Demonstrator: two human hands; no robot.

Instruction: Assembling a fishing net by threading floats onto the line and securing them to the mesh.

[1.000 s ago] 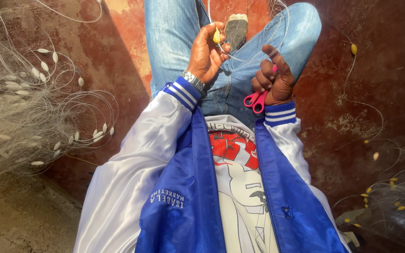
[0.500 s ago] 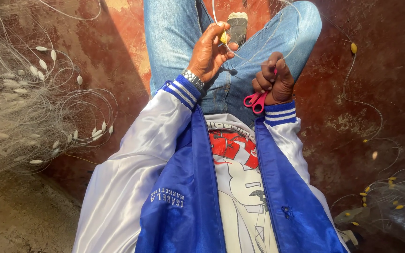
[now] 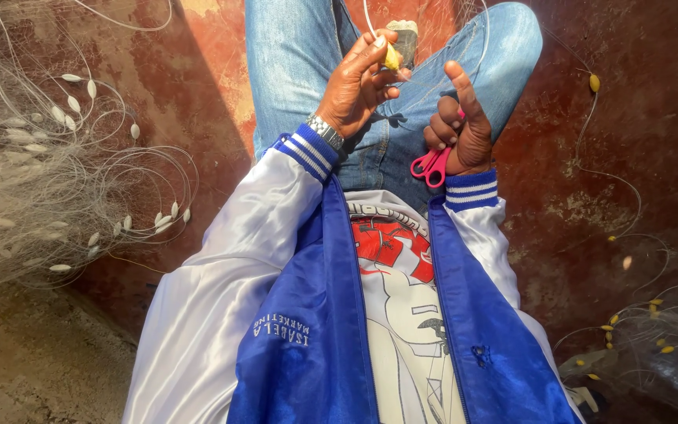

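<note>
Rust-red floor (image 3: 637,141) underfoot. Your left hand (image 3: 355,86) pinches small yellow oval float (image 3: 392,57); right hand (image 3: 457,129) fingers closed round pink-handled scissors (image 3: 431,163), forefinger raised.

Open gap between left hand (image 3: 357,86) and right hand (image 3: 457,129) over the jeans (image 3: 300,55), thin line (image 3: 433,74) apparently crossing it, heaped net with white floats (image 3: 33,180) crowding the left, yellow-float net (image 3: 653,345) lower right, bare red floor (image 3: 653,133) beside the right knee

Pink scissors (image 3: 431,165) show only their handles — the blades are hidden inside the right hand (image 3: 459,129). Beyond the left hand (image 3: 359,82), a yellow float (image 3: 392,57) sits half-covered by fingers; knees run off frame.
</note>
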